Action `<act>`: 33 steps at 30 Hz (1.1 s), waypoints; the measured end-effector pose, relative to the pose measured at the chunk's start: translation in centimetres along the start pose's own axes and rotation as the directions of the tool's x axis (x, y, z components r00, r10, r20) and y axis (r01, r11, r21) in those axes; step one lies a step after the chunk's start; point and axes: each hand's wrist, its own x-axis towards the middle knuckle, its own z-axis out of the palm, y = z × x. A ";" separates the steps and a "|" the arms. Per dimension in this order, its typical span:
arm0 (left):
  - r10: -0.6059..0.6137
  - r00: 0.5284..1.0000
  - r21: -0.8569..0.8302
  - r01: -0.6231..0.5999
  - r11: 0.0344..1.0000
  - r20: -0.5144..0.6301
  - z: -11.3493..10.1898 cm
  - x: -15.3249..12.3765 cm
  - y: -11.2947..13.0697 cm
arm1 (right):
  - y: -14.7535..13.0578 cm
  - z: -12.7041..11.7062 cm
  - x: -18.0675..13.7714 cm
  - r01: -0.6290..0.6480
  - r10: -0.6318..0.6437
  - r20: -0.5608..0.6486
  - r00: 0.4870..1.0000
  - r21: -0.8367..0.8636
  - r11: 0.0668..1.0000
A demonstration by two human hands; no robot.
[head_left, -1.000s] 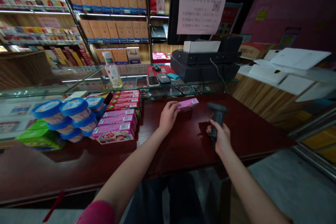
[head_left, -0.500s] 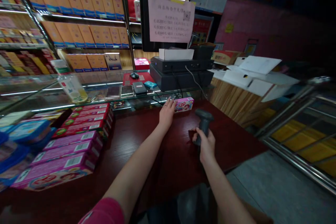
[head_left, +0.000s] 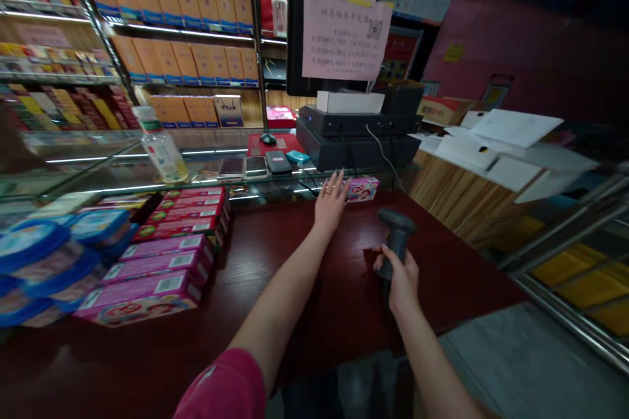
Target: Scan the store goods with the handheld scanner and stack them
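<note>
My left hand [head_left: 331, 200] hovers over the dark red counter [head_left: 304, 288] with its fingers spread, just left of a small pink box [head_left: 362, 188] that stands at the counter's far edge; the fingertips are close to the box, and contact is unclear. My right hand [head_left: 400, 275] is wrapped round the handle of a dark grey barcode scanner [head_left: 394, 233], held upright above the counter, nearer to me than the box.
Stacks of pink and red boxes [head_left: 170, 255] and blue-lidded tubs [head_left: 44, 255] fill the counter's left side. A glass display case [head_left: 147, 170] carries a bottle [head_left: 162, 147], phones and a black register [head_left: 361, 131]. Shelves of orange boxes stand behind. Papers lie on a wooden desk at right.
My left hand let go of the pink box, which now stands at the counter's far edge, and its fingers have spread open. The right hand keeps the scanner; the camera view shifted.
</note>
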 end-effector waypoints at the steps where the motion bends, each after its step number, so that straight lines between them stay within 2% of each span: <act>1: 0.004 1.000 0.014 -0.004 1.000 -0.012 -0.9 -1.0 0.1 | -0.2 -0.1 -0.2 -0.010 0.010 0.020 1.000 0.016 1.000; 4: 0.023 0.998 0.057 -0.019 0.998 -0.061 -4.7 -4.8 0.0 | -0.7 0.0 -1.0 -0.086 0.081 0.113 0.990 0.040 0.996; 7: 0.081 0.987 0.096 -0.068 0.993 -0.141 -9.7 -9.2 -0.5 | -1.1 0.7 -3.0 -0.166 0.153 0.202 0.967 0.053 0.985; 11: 0.171 0.952 0.119 -0.144 0.982 -0.253 -17.1 -15.2 -1.6 | -0.6 3.3 -7.5 -0.246 0.187 0.353 0.917 0.130 0.961; 13: 0.179 0.936 0.140 -0.142 0.980 -0.304 -20.5 -18.4 -2.8 | -0.3 4.8 -10.1 -0.279 0.193 0.423 0.886 0.151 0.948; 17: 0.084 0.929 0.225 -0.001 0.974 -0.360 -26.2 -25.2 -6.5 | -0.1 6.9 -14.0 -0.226 0.177 0.557 0.811 0.018 0.974; 19: -0.032 0.927 0.250 0.134 0.959 -0.374 -28.9 -28.2 -8.8 | -0.3 7.6 -15.3 -0.199 0.164 0.626 0.762 -0.014 0.980; 21: -0.174 0.930 0.228 0.255 0.940 -0.323 -31.4 -30.5 -10.9 | -0.3 8.3 -16.4 -0.204 0.174 0.676 0.716 -0.035 0.978; 25: -0.383 0.907 0.221 0.415 0.883 -0.173 -34.3 -32.9 -13.4 | 0.1 9.2 -18.0 -0.258 0.236 0.763 0.602 -0.094 0.962; 28: -0.404 0.911 0.205 0.413 0.887 -0.085 -34.5 -33.1 -13.9 | 0.5 9.3 -18.5 -0.254 0.256 0.783 0.567 -0.129 0.959; 30: -0.370 0.928 0.177 0.373 0.911 -0.050 -34.4 -33.0 -13.8 | 0.5 9.2 -18.6 -0.266 0.263 0.766 0.586 -0.125 0.956; 33: -0.287 0.957 0.108 0.289 0.951 -0.031 -34.4 -33.3 -13.5 | 0.3 8.9 -18.5 -0.301 0.269 0.670 0.692 -0.070 0.951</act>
